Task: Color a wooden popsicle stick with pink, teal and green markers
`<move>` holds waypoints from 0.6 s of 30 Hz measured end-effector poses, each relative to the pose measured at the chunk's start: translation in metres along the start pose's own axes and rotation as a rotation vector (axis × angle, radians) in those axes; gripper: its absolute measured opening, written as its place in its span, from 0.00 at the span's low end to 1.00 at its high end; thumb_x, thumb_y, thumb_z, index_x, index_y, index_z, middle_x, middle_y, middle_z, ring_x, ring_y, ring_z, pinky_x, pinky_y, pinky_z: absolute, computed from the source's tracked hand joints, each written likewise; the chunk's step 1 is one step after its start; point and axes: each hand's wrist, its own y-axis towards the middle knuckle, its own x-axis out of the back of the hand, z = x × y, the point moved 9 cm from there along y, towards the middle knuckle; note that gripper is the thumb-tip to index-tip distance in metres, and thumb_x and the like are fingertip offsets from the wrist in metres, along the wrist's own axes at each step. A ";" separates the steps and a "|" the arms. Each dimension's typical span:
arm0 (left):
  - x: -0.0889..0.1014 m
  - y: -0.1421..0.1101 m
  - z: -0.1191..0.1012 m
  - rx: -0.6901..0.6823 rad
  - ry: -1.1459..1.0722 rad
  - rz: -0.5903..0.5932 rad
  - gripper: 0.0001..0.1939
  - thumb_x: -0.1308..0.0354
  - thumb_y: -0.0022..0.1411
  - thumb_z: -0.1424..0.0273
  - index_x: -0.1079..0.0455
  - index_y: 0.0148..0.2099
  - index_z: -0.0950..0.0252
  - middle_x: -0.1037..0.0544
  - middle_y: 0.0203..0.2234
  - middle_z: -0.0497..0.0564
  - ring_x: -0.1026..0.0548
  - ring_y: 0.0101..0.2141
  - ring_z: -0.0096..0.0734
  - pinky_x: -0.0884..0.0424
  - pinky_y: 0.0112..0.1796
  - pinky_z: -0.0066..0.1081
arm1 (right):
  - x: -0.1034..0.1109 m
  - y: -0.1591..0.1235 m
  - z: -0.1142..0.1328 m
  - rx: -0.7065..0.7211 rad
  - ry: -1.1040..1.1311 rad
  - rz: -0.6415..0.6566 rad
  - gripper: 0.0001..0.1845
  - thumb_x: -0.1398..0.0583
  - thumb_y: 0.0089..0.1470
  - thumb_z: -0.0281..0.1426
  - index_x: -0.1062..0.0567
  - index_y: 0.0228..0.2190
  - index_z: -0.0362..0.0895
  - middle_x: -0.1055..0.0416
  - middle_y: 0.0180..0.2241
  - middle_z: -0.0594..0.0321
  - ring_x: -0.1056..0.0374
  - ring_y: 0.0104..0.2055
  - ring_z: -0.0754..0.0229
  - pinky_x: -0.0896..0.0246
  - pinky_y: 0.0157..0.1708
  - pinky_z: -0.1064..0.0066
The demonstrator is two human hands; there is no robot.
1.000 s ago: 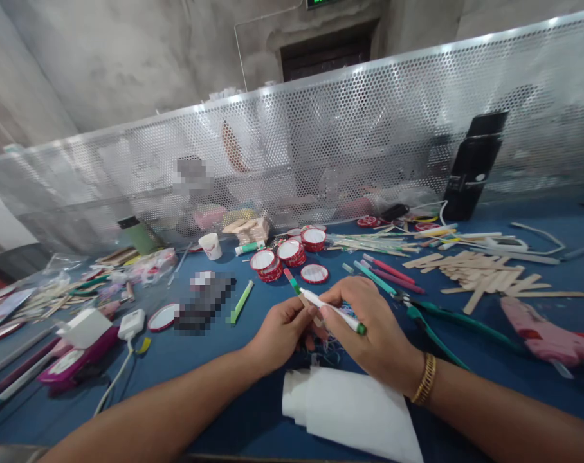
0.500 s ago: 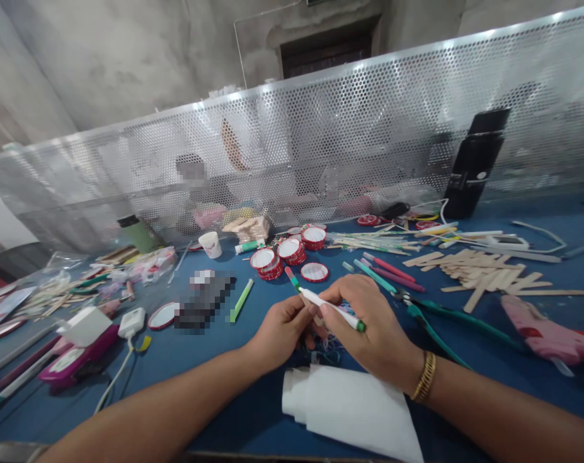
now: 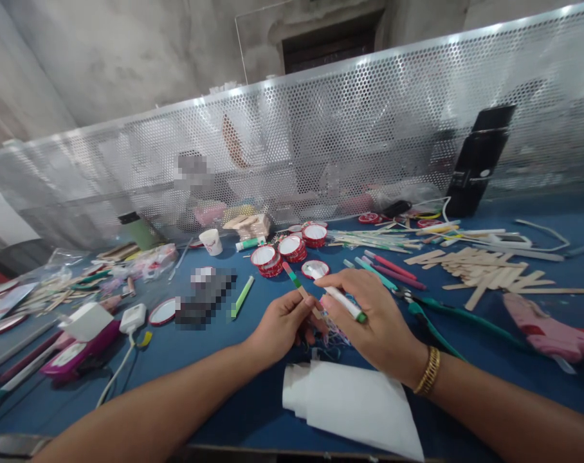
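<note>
Between the thumb and fingers of my left hand [image 3: 283, 325] is a wooden craft stick [image 3: 296, 283], its far end coloured red and green. My right hand [image 3: 369, 315] grips a white marker [image 3: 343, 302] with a green end, held just right of the stick and apart from it. Tangled thin threads [image 3: 337, 331] lie under and between both hands. Closest to my wrists rests a folded white sheet [image 3: 350, 402] on the blue table. Beyond the stick, a red-rimmed round lid [image 3: 315, 269] lies flat.
Red-rimmed round tins [image 3: 267, 260] and a light green marker [image 3: 242, 297] lie ahead. To the right are green-handled pliers [image 3: 437, 328], plain craft sticks [image 3: 485, 273] and a pink glue gun [image 3: 547, 331]. A perforated metal screen [image 3: 321, 141] runs along the back.
The white marker has come away from the craft stick and moved slightly right with my right hand. More of the stick's red and green end shows. My left hand stays nearly in place.
</note>
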 end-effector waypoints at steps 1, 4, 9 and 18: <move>0.000 0.000 -0.001 0.001 -0.007 -0.007 0.25 0.43 0.58 0.45 0.34 0.31 0.64 0.23 0.22 0.47 0.31 0.16 0.21 0.44 0.16 0.21 | 0.001 0.000 0.002 0.013 0.006 -0.005 0.09 0.45 0.60 0.31 0.26 0.41 0.48 0.23 0.38 0.60 0.30 0.42 0.54 0.43 0.46 0.58; 0.000 0.000 -0.002 0.004 -0.013 -0.017 0.23 0.41 0.57 0.47 0.34 0.32 0.64 0.23 0.22 0.47 0.31 0.16 0.20 0.45 0.16 0.21 | 0.004 -0.001 0.004 0.033 0.014 -0.022 0.10 0.46 0.60 0.29 0.27 0.42 0.48 0.23 0.38 0.61 0.30 0.42 0.55 0.43 0.47 0.57; -0.001 0.001 0.001 0.007 -0.008 -0.009 0.21 0.40 0.57 0.50 0.34 0.33 0.64 0.23 0.24 0.47 0.32 0.17 0.20 0.45 0.17 0.22 | 0.006 -0.001 -0.001 0.004 -0.022 -0.030 0.12 0.45 0.59 0.28 0.28 0.44 0.47 0.24 0.39 0.60 0.30 0.42 0.55 0.41 0.46 0.59; -0.001 0.002 0.004 -0.007 0.003 0.012 0.21 0.40 0.58 0.50 0.34 0.35 0.65 0.23 0.24 0.46 0.32 0.17 0.19 0.46 0.16 0.21 | 0.003 0.001 0.004 0.016 0.011 0.016 0.05 0.45 0.57 0.28 0.29 0.34 0.46 0.27 0.29 0.66 0.33 0.32 0.60 0.45 0.41 0.61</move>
